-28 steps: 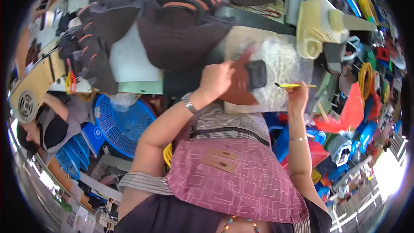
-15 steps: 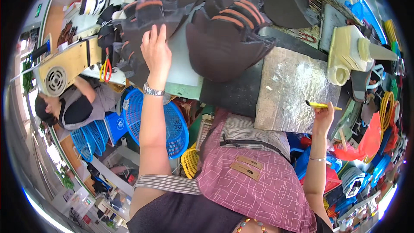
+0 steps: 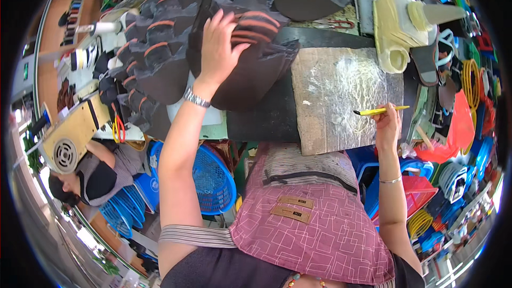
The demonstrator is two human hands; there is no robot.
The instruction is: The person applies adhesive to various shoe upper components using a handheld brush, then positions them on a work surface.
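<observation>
Workshop, stacked dark pieces (image 3: 248,82), smeared board (image 3: 338,101), beige machine (image 3: 77,133), blue plastic baskets (image 3: 212,181)

The dark brown, rounded sheet pieces (image 3: 245,85) look matt and smooth. The rectangular grey-brown board (image 3: 320,120) looks rough, caked with whitish residue. The slim, black-tipped yellow stick (image 3: 372,111) appears smooth. The silver link watchband (image 3: 197,98) is shiny metal; the maroon line-patterned apron (image 3: 320,240), matt cloth; the round blue basket (image 3: 230,186), glossy plastic mesh.
</observation>
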